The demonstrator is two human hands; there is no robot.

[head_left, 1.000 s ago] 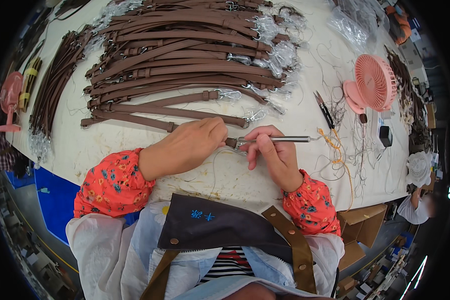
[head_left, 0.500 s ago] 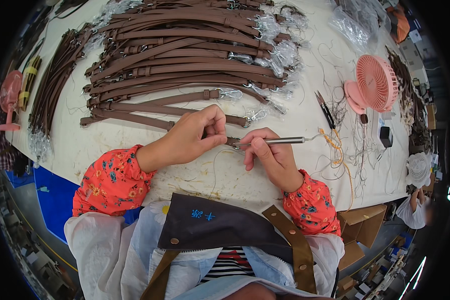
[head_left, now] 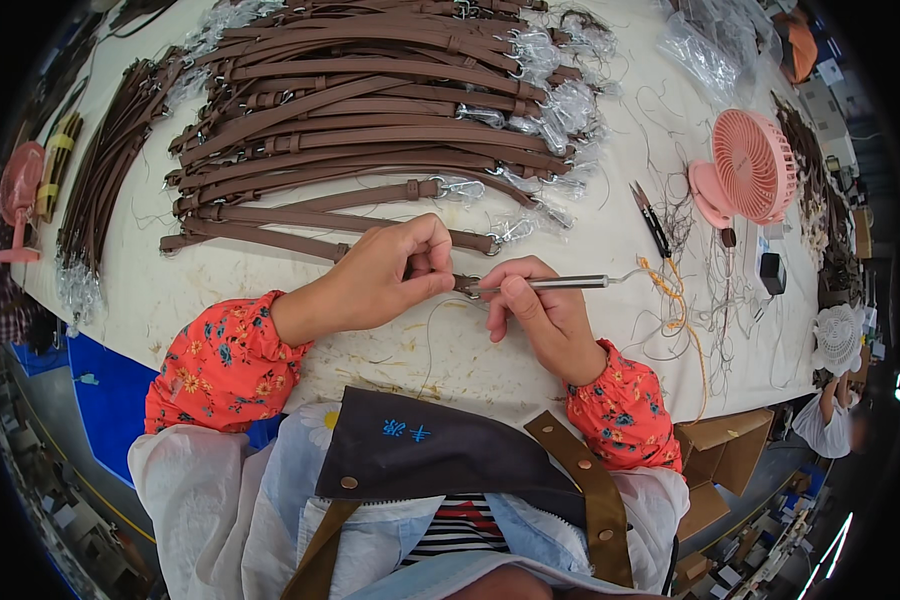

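Observation:
Thumb and fingertips of my left hand [head_left: 375, 278] are pinched on the end of a brown strap [head_left: 462, 284] fitted with a small metal ring; the fingers cover part of it. My right hand [head_left: 545, 318] grips a slim silver tool with a hooked end [head_left: 575, 282], held nearly level. The tool's thin left end meets the strap end at the ring, and its curved hook points right. A fine thread [head_left: 432, 335] trails down from the strap end onto the pale tabletop [head_left: 370, 370]. Just beyond my hands lie more brown straps [head_left: 370, 135].
Clear plastic-wrapped clasps [head_left: 570, 110] cover the strap ends. A bundle of straps [head_left: 120, 160] lies at the left. To the right are black snips [head_left: 652, 220], orange cord [head_left: 675, 300], loose threads and a pink fan [head_left: 752, 165]. A cardboard box [head_left: 725, 450] stands below the table's edge.

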